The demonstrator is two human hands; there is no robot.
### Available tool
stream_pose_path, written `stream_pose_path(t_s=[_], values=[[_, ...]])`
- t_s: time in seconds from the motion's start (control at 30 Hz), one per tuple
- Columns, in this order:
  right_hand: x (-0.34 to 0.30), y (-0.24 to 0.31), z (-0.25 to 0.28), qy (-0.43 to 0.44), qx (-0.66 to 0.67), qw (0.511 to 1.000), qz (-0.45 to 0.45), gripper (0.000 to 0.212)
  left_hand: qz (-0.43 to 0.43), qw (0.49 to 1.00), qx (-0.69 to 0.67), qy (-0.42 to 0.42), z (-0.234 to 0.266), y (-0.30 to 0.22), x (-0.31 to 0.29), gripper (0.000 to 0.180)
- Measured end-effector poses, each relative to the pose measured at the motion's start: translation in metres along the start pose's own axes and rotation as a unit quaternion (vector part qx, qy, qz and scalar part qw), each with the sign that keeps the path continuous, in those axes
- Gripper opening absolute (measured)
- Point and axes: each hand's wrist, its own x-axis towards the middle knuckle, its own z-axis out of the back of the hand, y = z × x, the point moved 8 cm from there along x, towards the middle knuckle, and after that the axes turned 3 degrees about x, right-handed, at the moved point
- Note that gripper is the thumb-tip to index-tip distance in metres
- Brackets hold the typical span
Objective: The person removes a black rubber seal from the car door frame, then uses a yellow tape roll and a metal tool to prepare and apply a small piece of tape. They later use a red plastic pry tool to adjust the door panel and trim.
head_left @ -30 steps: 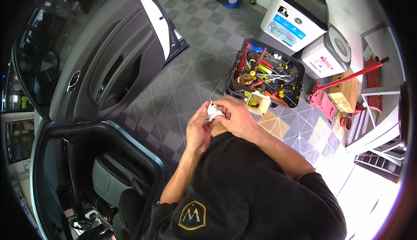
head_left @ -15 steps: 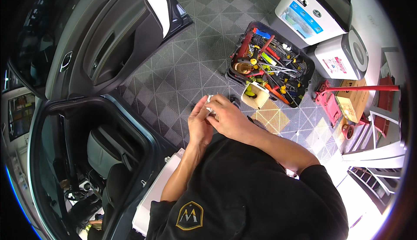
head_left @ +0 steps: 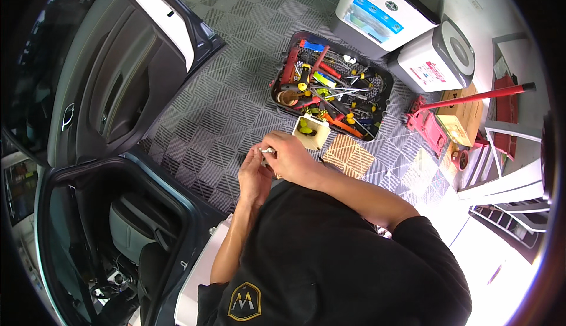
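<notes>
Head view: we find a small white scrap [head_left: 267,150] mid-frame, between both hands, about equally near each; its long axis is hidden. Right hand [head_left: 293,158], arched over from the right, pinches it; left hand [head_left: 254,180], below left, presses close, its grip we cannot tell. Scrap looks matte, irregular. Up and right: squarish cream tub [head_left: 317,141], black plastic crate [head_left: 388,79]. Ribbed grey floor tiles [head_left: 227,66] beyond.
</notes>
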Motion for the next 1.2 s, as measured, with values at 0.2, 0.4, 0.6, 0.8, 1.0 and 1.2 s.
stream_pose_path(t_s=[0.2,0.4,0.6,0.8,1.0,1.2], values=[[-0.022,-0.011,-0.032,0.074,-0.244,0.962,0.099,0.012,0.099,0.986,-0.118,-0.057,0.023,0.030,0.002,0.034],[-0.039,-0.010,-0.057,0.150,-0.219,0.946,0.187,0.021,0.110,0.982,-0.131,-0.082,0.066,0.043,0.005,0.045],[-0.027,-0.029,-0.040,0.056,-0.065,0.996,0.036,0.009,0.090,0.987,-0.096,-0.087,0.026,0.040,-0.008,0.045],[-0.032,-0.032,-0.041,0.065,-0.101,0.992,0.049,0.012,0.111,0.984,-0.046,-0.129,0.064,0.057,-0.002,0.040],[-0.047,-0.018,-0.059,0.157,-0.125,0.965,0.167,0.024,0.054,0.975,-0.050,-0.212,0.083,0.030,-0.002,0.053],[-0.006,-0.087,0.014,0.059,0.050,0.996,-0.049,0.025,-0.009,0.958,0.195,-0.211,0.103,0.014,0.000,0.057]])
